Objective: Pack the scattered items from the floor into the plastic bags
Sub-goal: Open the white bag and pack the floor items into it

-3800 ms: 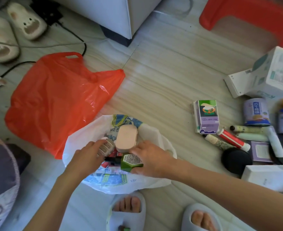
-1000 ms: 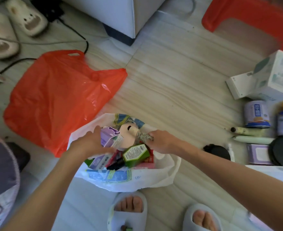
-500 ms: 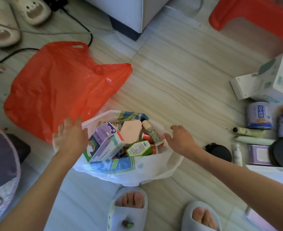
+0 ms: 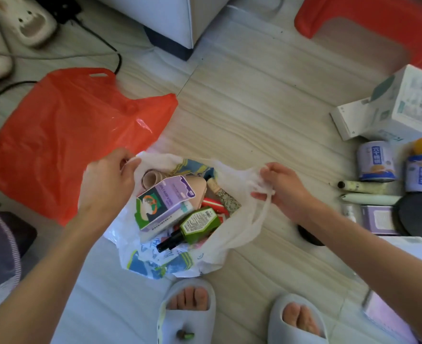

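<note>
- Risk, spill: we judge the white plastic bag [image 4: 219, 247] heaped near its brim; the purple-and-green carton [image 4: 161, 206] stands above the rim, so a lopsided lift by the handles could tip it onto the floor [image 4: 254, 95].
- Risk, tear: the green bottle [image 4: 198, 224] with its black nozzle and the carton's corners press toward thin film; a sharp pull may split the side.
- Risk, grip: our right hand [image 4: 283, 188] pinches a bunched handle at the bag's right edge; the film looks slippery and could slide free.
- Left hand [image 4: 108, 182]: curled on the bag's left rim; the fingertips are hidden, so we take it as gripping the film there.
- Bag, position: on the floor between our two hands, just ahead of our slippers [image 4: 187, 311], touching the orange plastic bag [image 4: 63, 135].
- Bag, look: translucent white with blue and green print, mouth wide. Inside also a beige roll [image 4: 151, 178], a beige pad, a speckled tube [image 4: 226, 198] and something red.
- Orange bag: flat and seemingly empty, to the left.
- Not yet packed, well right of the white bag: two blue-labelled cans [image 4: 376, 161], a white box [image 4: 398, 108], pale tubes [image 4: 368, 198], a purple box [image 4: 378, 218], a dark round disc [image 4: 421, 214].
</note>
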`<control>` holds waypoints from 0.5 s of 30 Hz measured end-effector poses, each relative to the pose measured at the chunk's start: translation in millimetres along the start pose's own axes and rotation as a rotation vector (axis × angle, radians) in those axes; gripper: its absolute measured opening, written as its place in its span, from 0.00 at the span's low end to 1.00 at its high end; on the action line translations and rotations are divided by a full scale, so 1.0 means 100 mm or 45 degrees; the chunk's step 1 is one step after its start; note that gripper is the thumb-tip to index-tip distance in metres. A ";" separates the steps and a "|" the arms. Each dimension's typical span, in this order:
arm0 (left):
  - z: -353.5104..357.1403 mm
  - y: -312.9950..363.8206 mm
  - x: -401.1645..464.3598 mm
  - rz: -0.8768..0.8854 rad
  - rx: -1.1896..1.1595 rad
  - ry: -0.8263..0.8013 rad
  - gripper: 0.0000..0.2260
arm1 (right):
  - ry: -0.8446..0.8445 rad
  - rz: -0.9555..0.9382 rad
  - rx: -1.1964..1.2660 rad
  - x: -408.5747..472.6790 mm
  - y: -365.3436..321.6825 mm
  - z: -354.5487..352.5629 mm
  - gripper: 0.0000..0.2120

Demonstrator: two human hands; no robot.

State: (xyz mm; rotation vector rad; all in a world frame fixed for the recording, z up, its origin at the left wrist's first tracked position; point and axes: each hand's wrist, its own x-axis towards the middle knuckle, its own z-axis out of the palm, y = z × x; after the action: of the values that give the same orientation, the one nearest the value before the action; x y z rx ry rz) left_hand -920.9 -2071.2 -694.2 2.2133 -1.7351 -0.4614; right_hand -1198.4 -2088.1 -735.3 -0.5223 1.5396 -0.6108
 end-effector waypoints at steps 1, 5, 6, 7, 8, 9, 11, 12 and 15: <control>-0.04 0.11 0.03 0.038 -0.040 0.035 0.07 | 0.018 -0.039 0.056 -0.06 -0.13 -0.04 0.10; -0.11 0.49 0.11 0.155 -0.128 0.069 0.06 | 0.034 -0.186 -0.142 -0.34 -0.42 -0.27 0.09; -0.13 0.57 0.12 0.170 -0.144 0.070 0.06 | 0.033 -0.209 -0.196 -0.42 -0.45 -0.33 0.09; -0.16 0.65 0.12 0.186 -0.164 0.080 0.06 | 0.041 -0.230 -0.220 -0.49 -0.49 -0.41 0.10; -0.20 0.72 0.13 0.210 -0.185 0.102 0.06 | 0.063 -0.252 -0.213 -0.58 -0.56 -0.48 0.10; -0.25 0.82 0.13 0.238 -0.203 0.133 0.06 | 0.094 -0.285 -0.181 -0.64 -0.63 -0.56 0.10; -0.35 1.03 0.13 0.283 -0.227 0.201 0.07 | 0.161 -0.389 -0.114 -0.76 -0.78 -0.73 0.11; -0.40 1.14 0.12 0.296 -0.241 0.231 0.07 | 0.184 -0.453 -0.096 -0.82 -0.86 -0.79 0.12; -0.48 1.40 0.11 0.298 -0.293 0.290 0.06 | 0.247 -0.614 -0.043 -0.94 -1.08 -0.93 0.13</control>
State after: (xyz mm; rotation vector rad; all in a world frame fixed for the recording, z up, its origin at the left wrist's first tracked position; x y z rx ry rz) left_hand -1021.5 -2113.1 -593.1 1.8017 -1.6981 -0.3208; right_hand -1289.8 -2101.1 -591.8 -0.8937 1.6155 -1.0292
